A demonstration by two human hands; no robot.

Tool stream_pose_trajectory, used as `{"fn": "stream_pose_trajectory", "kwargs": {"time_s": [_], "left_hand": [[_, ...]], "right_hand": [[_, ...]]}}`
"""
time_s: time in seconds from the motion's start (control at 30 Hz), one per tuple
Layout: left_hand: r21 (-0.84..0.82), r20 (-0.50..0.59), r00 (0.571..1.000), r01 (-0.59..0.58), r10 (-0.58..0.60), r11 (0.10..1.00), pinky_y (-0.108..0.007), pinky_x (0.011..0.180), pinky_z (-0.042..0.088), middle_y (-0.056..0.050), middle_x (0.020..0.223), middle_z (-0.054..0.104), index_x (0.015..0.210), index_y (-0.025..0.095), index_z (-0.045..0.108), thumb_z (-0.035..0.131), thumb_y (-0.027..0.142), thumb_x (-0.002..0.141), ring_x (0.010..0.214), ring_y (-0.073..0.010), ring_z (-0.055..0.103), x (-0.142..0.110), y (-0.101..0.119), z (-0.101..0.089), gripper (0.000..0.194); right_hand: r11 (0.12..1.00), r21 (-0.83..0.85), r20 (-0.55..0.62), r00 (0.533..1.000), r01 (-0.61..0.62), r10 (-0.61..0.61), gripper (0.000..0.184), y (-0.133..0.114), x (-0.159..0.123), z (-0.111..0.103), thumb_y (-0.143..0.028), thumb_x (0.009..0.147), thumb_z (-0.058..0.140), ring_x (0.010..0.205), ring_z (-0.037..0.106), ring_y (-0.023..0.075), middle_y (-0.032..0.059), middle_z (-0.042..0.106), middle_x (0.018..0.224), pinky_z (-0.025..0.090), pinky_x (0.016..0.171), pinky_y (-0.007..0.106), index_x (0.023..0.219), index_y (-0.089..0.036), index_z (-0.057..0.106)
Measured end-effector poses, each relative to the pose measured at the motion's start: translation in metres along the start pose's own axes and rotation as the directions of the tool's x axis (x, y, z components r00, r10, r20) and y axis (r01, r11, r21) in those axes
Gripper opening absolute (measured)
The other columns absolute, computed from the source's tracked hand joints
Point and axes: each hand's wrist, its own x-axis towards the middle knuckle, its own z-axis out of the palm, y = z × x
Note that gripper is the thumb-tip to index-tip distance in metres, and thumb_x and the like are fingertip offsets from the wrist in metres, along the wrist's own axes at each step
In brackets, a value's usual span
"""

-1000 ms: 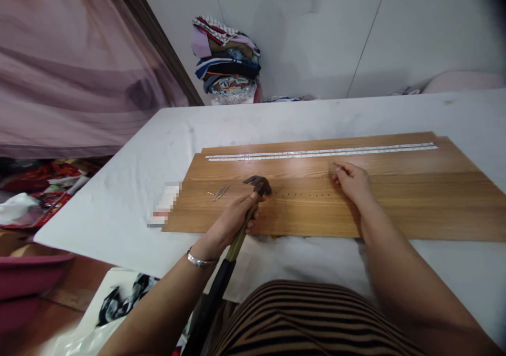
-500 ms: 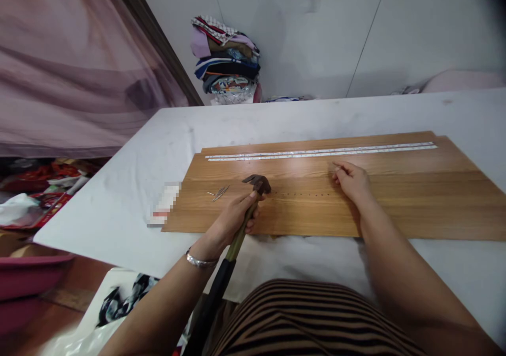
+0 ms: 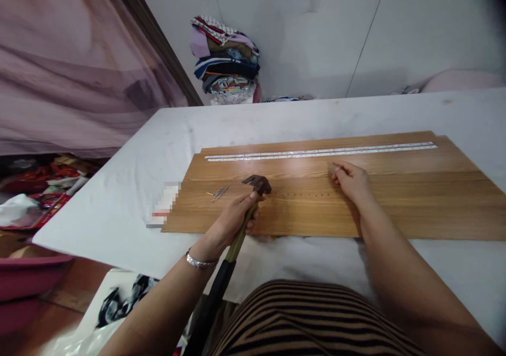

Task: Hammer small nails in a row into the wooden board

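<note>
Nails (image 3: 218, 194) lay left of center on the wooden board (image 3: 419, 203). Your left hand (image 3: 236, 215) grasped the hammer (image 3: 225, 273) near its head at mid-frame; right of center, your right hand (image 3: 352, 182) was curled, its contents indiscernible.

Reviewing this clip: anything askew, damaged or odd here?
Nothing looks clearly damaged or spilled. Two oddities: the left hand grips the hammer just below its head, unusually high, and pixelation hides an item on the table at the board's left end.
</note>
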Motion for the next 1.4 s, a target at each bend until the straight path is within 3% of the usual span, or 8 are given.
{"fn": "stream_pose_trajectory", "kwargs": {"time_s": [1.4], "left_hand": [[0.002,-0.007,1.0,-0.006,0.006,1.0,-0.017,0.037,0.029,0.005,0.067,0.054,0.113,0.016,0.064,0.067,0.06,0.094,0.041,-0.0055,0.04,0.0024,-0.002,-0.0004,0.048]], "right_hand": [[1.0,0.015,-0.005,1.0,0.005,-0.005,0.042,0.0005,0.0007,0.0,-0.039,0.089,0.057,0.059,0.066,0.0182,0.0041,0.076,0.072,0.054,0.063,0.033,0.116,-0.018,0.082]]}}
